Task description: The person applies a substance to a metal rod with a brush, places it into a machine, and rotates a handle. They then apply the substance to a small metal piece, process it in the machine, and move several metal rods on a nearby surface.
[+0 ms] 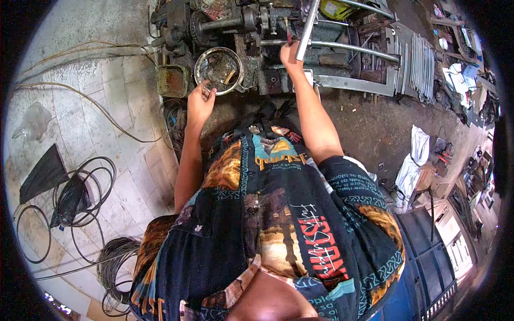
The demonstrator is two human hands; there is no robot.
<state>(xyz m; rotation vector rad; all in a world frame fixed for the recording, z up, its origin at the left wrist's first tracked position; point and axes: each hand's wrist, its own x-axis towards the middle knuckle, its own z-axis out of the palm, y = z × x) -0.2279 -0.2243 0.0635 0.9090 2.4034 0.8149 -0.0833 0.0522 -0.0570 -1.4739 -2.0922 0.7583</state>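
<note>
A round metal bowl (pixel 240 63) with a shiny rim sits on the machine, holding dark contents and a small yellowish piece. My left hand (pixel 201 105) is at its near-left rim, thumb and forefinger apart, fingertips right over the edge. My right hand (pixel 292 58) is closed around a slim brush-like tool (pixel 289 35) with a reddish handle, pointing away from me. Just beside that hand, a bright metal bar (pixel 308 29) slants across the machine bed. A long steel rod (pixel 353 47) runs to the right behind it.
A greasy machine (pixel 230 24) with shafts and gears spans the front. An oily square tin (pixel 172 80) stands left of the bowl. Stacked metal strips (pixel 419 67) lie at the right. Cables and hoses (pixel 101 179) loop over the left floor; a white sack (pixel 415 160) is at right.
</note>
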